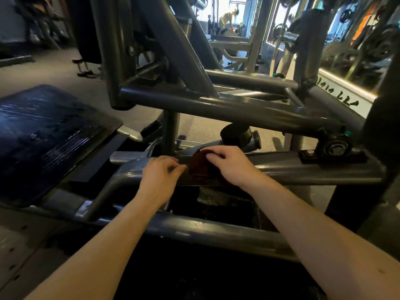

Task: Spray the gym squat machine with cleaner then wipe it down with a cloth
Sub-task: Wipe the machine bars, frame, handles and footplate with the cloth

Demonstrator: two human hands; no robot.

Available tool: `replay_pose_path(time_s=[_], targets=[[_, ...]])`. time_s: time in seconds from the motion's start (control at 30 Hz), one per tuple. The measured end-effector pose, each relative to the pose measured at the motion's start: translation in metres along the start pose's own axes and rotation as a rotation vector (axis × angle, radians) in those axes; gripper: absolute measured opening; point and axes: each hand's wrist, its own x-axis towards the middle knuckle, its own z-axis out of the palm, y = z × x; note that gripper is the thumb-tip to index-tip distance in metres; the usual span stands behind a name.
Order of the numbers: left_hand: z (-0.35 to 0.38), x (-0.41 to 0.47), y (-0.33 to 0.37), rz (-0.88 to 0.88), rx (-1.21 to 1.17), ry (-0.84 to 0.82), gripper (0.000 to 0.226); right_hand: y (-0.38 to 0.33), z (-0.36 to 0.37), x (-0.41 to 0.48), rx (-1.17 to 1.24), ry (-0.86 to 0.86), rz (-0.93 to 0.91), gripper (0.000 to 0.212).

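1. Grey rubber gym floor point(54, 68) runs back to a bright, blurred far end, where racks of weight plates point(381, 44) stand and a person point(228, 18) bends over.
2. A squat machine point(194, 105) of dark grey steel tubes fills most of the view, with slanted uprights rising from a long horizontal beam.
3. Its dark, ribbed foot plate point(47, 135) sits tilted at the left, shiny along the ridges.
4. A lower frame bar point(313, 169) crosses in front from the middle to the right, and a bolted bearing block point(333, 148) sits on its right end.
5. A round black stopper point(236, 133) stands just behind this bar, near the middle.
6. The dark brown cloth point(199, 169) lies draped over the top of the lower frame bar, between the two hands.
7. The right grip point(229, 163) rests on the cloth, its fingers curled over the cloth's upper edge and holding it against the bar.
8. The left grip point(161, 176) lies on the bar with its fingers narrowly curled and their tips at the cloth's left edge; I cannot tell whether they pinch it.
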Motion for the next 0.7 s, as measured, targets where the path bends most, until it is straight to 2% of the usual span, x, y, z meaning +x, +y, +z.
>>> replay_pose_path(time_s=[0.07,0.17,0.33,0.47,0.57,0.7], targets=[[-0.004,-0.004,0.011,-0.078,-0.195,0.004,0.019,-0.002,-0.01,0.0,0.087,-0.003,0.029,0.025],[-0.008,-0.011,0.026,-0.158,-0.435,-0.156,0.041,-0.009,-0.019,-0.004,0.307,-0.041,0.132,0.023],[-0.014,-0.021,0.043,-0.203,-0.643,-0.271,0.037,-0.01,-0.019,-0.013,0.545,-0.064,0.252,0.026],[-0.013,-0.027,0.048,-0.19,-0.598,-0.305,0.041,0.002,-0.009,-0.018,0.622,-0.054,0.376,0.024],[-0.012,-0.027,0.045,-0.187,-0.448,-0.425,0.037,0.012,-0.006,-0.028,0.632,-0.081,0.421,0.026],[-0.005,-0.028,0.036,-0.183,-0.245,-0.443,0.014,0.021,-0.002,-0.043,0.563,-0.124,0.474,0.024]])
